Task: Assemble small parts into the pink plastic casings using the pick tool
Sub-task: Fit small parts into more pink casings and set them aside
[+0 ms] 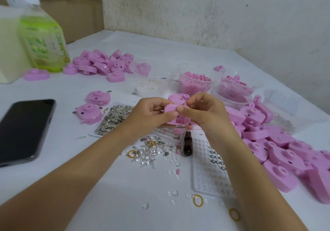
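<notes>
A pink plastic casing [175,115] is held above the table centre. My left hand [150,112] grips its left side, thumb pressed on its face. My right hand [201,112] pinches its top right edge with thumb and fingers. The pick tool [187,144], with a dark wooden handle, lies on the table just below my hands, untouched. Under the hands sit small clear and metal parts [151,150], partly hidden by my wrists.
Piles of pink casings lie at right [285,150] and back left [101,64]. Clear tubs of pink bits [194,82], a tray of metal pieces [114,118], a clear blister tray [209,173], a phone [23,129] and a green bottle [42,39] surround the work spot.
</notes>
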